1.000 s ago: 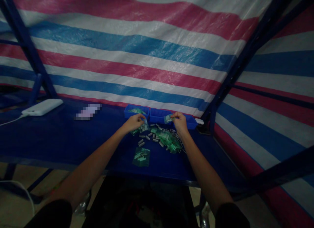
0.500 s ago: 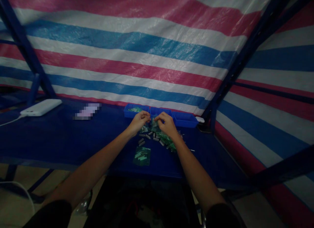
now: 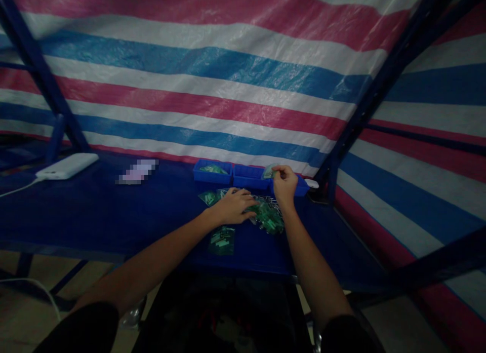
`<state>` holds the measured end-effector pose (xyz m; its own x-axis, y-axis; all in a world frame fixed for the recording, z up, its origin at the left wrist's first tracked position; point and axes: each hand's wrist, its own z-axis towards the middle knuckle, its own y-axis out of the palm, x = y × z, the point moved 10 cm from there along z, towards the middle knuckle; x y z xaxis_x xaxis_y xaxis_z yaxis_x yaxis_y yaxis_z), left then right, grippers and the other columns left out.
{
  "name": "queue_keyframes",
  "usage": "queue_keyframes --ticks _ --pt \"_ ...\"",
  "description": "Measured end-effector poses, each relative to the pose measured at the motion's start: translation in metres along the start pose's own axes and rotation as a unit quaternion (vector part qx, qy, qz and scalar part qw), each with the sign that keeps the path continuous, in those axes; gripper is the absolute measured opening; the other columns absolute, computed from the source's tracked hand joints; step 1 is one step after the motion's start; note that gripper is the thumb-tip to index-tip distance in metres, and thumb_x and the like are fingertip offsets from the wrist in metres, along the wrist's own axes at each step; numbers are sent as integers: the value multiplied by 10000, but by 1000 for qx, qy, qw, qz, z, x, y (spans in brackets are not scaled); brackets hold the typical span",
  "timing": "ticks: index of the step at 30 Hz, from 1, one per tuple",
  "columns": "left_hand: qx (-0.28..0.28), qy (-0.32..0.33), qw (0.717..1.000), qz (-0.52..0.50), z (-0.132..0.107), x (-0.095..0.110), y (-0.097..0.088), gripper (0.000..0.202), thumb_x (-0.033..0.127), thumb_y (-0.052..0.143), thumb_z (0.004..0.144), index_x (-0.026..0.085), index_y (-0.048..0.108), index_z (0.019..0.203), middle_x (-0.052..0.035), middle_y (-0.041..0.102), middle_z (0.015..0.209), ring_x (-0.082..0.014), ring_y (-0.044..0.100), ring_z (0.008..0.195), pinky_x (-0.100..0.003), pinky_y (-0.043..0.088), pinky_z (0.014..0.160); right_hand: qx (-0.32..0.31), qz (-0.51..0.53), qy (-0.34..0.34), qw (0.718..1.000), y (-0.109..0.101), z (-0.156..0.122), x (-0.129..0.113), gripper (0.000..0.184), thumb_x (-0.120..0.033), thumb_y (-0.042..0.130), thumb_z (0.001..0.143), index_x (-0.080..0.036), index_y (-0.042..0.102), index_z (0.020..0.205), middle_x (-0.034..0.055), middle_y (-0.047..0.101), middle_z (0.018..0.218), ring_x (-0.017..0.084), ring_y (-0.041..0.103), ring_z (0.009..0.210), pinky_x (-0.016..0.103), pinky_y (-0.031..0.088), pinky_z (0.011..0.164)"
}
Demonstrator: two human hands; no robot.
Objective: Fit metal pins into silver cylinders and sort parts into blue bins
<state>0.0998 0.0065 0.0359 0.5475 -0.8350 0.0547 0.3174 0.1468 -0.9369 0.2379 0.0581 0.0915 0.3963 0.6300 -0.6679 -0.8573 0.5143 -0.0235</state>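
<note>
Transparent plastic packet (image 3: 268, 171) is seen, in the head view, pinched by the right hand (image 3: 285, 186) at a row of blue plastic trays (image 3: 248, 182). The left hand (image 3: 235, 207) is found palm-down, fingers spread, beside green-tinted plastic packets (image 3: 270, 219) piled on the blue tabletop (image 3: 152, 211); contact beneath it cannot be determined.

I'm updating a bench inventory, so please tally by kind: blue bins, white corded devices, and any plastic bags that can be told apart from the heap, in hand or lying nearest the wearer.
Blue bins: 3
White corded device: 1
Plastic bag in hand, held by the right hand: 1
Plastic bag nearest the wearer: 1
Total: 6
Heap: too jumbled to count.
</note>
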Motion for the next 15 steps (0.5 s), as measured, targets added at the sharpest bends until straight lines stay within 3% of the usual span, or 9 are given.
queue_keyframes --ticks 5,9,11,15 --pt "3 -81 994 -77 -11 -44 -6 325 454 435 834 228 669 836 -46 651 915 -222 515 963 -374 323 851 -9 25 15 1000 10 -6 -2 139 -177 446 688 -160 579 723 3 577 684 119 523 631 240 408 597" --pt "91 -145 958 -231 -15 -65 -21 275 434 494 796 217 662 801 -40 654 843 -204 547 874 -311 370 806 -30 24 1 999 18 -11 -13 125 -167 443 674 -167 566 689 -7 567 650 115 517 598 240 409 599" --pt "122 -194 905 -358 -15 -74 -19 348 492 463 798 196 639 846 -46 656 830 -193 567 844 -295 397 775 -51 20 -8 998 25 -15 -18 113 -164 441 668 -176 553 664 -11 568 637 118 523 598 241 415 605" --pt "103 -266 745 -603 -14 -74 8 467 582 480 755 148 549 914 -71 648 766 -170 599 753 -276 436 667 -130 30 -32 990 49 -28 -28 115 -144 430 655 -188 536 642 -7 591 659 134 557 637 250 430 633"
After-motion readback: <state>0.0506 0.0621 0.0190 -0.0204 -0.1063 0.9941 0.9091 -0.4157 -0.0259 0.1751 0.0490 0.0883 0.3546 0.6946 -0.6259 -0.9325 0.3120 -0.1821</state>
